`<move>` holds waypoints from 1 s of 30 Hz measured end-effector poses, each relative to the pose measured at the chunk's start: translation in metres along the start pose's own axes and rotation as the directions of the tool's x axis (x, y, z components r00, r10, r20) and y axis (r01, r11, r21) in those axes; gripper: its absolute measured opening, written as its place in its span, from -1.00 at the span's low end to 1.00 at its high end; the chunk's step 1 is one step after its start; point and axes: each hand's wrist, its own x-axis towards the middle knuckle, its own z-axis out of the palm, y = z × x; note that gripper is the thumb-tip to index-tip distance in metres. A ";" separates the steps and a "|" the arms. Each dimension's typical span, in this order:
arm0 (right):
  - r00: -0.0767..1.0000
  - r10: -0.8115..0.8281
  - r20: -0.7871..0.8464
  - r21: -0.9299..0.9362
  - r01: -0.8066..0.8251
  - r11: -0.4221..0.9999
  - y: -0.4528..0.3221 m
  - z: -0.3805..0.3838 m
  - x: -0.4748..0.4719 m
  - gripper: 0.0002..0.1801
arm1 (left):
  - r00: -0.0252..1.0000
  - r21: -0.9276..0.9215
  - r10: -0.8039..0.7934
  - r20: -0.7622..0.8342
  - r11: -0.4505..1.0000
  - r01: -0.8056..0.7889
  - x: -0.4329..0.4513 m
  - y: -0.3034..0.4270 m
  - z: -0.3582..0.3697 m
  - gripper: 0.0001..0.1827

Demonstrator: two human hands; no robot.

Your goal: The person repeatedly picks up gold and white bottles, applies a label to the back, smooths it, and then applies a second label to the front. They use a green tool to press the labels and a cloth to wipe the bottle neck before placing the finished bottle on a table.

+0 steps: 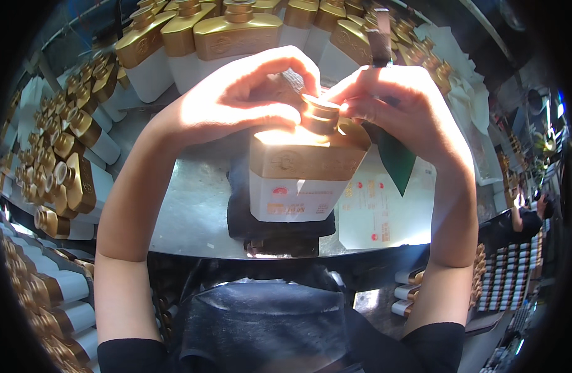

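A white bottle with a gold shoulder [309, 161] tilts over a dark pad on the bench in front of me. Its face bears red and gold print. The thumb and forefinger of my left hand [253, 93] close on the bottle's gold neck [321, 114] from the left. At the right of that neck are the fingertips of my right hand [398, 102], which also grips a flat tool with a green pointed end [397, 163]. The tool's brown upper end [380, 39] sticks out above the hand. Bright sunlight washes out detail at the fingertips.
A printed decal sheet [384, 219] lies on the metal bench top [192, 210], right of the dark pad [239, 205]. Many similar bottles [237, 37] stand behind and to the left. More stacked bottles [505, 275] and another person [531, 221] are at far right.
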 end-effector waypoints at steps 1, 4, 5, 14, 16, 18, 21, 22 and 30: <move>1.000 0.019 0.007 0.001 -0.019 1.000 0.000 0.001 0.000 -0.87 | 1.000 0.018 0.014 0.011 1.000 -0.014 0.001 0.000 -0.001 -0.62; 0.998 0.057 0.024 -0.017 -0.057 0.998 0.002 0.002 0.000 -0.87 | 0.997 -0.062 -0.081 -0.013 0.995 0.080 0.006 0.003 0.000 -0.62; 0.997 0.069 0.035 -0.024 -0.068 0.997 0.002 0.001 0.001 -0.87 | 0.995 -0.064 -0.103 -0.012 0.993 0.102 0.008 0.002 0.000 -0.62; 0.988 0.124 0.096 -0.006 -0.124 0.992 -0.007 -0.004 0.004 -0.86 | 0.996 -0.010 -0.074 -0.047 0.997 0.073 0.010 0.001 -0.001 -0.76; 0.978 0.176 0.113 0.024 -0.180 0.983 -0.009 -0.006 0.005 -0.86 | 0.995 0.012 -0.076 -0.065 0.997 0.077 0.010 0.002 -0.001 -0.77; 0.977 0.186 0.102 0.047 -0.192 0.980 -0.010 -0.006 0.004 -0.86 | 0.981 -0.020 -0.037 -0.190 0.999 0.033 0.007 0.001 0.006 -0.78; 0.996 0.088 0.035 0.042 -0.089 0.995 0.000 -0.002 0.003 -0.87 | 0.914 0.421 0.260 -0.313 0.900 -0.112 -0.010 0.006 0.000 -0.84; 0.982 0.163 0.091 0.053 -0.169 0.984 -0.004 -0.007 0.008 -0.87 | 0.925 0.540 0.316 -0.210 0.826 -0.160 -0.016 0.020 0.001 -0.83; 0.972 0.154 0.179 0.132 -0.178 0.975 -0.002 -0.011 0.016 -0.85 | 0.973 0.915 0.224 -0.062 0.402 -0.035 -0.034 0.036 0.036 -0.60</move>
